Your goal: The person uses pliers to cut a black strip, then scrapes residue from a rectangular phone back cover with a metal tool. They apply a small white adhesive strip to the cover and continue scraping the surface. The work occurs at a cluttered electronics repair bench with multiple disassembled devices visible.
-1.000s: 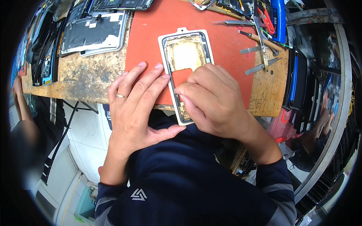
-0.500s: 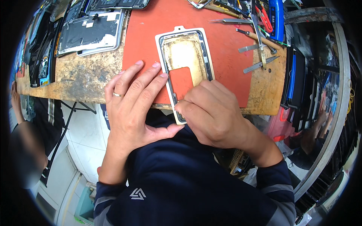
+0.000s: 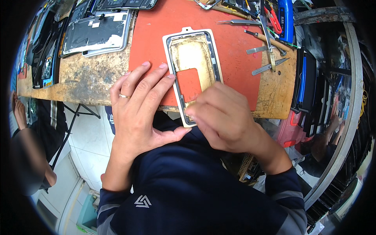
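Here the left hand [image 3: 139, 107] lies flat, fingers spread, steadying the pale phone frame [image 3: 192, 66] on the red mat [image 3: 235, 58] at the bench's near edge. The right hand [image 3: 225, 119] curls over the frame's near end; what it pinches I cannot tell. Best worked slowly, pressing evenly so the frame does not slide.

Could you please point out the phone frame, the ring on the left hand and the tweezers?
phone frame [image 3: 173, 55]: head view, on its left rail.
ring [image 3: 125, 96]: head view, on the band, left hand.
tweezers [image 3: 235, 22]: head view, mid-shaft, on the mat.
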The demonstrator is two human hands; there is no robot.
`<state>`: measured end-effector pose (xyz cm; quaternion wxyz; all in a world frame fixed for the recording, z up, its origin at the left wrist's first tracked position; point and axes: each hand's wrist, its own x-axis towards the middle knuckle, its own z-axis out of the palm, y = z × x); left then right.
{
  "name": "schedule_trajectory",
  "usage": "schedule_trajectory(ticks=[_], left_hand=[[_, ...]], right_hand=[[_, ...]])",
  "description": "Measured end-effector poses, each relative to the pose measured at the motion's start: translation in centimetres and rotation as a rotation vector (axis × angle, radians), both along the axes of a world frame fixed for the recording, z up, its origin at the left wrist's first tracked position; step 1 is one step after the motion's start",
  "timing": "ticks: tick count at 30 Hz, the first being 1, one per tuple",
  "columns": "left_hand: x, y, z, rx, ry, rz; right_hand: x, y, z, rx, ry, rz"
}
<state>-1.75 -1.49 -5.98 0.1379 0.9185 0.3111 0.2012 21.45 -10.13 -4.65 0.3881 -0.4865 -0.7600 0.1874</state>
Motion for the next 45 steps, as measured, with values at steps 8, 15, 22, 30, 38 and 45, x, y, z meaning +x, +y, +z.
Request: schedule_trajectory(ticks=[8,15,22,30,38,45], left_hand=[[-0.1,0.1,0.0,-0.015,-0.026,-0.01],[0.0,0.1,-0.1,-0.005,-0.022,-0.012],[0.0,0.1,-0.2,0.001,-0.025,-0.01],[0.1,0.1,-0.4,0.028,-0.035,0.0],[0.2,0.1,-0.4,0.034,-0.048,0.009],[0.1,0.1,-0.4,0.034,-0.044,0.011]], right_hand=[[0.2,1.6,-1.6,0.081,-0.018,-0.065],[0.0,1.6,-1.6,0.069,-0.05,-0.076],[0.1,1.6,-1.4,0.077,-0.07,-0.061],[0.2,1.3,-1.3,0.069,-0.125,-0.02],[0.3,1.0,-1.0,0.059,-0.135,-0.005],[0.1,0.0,-0.9,0.065,-0.121,0.004]])
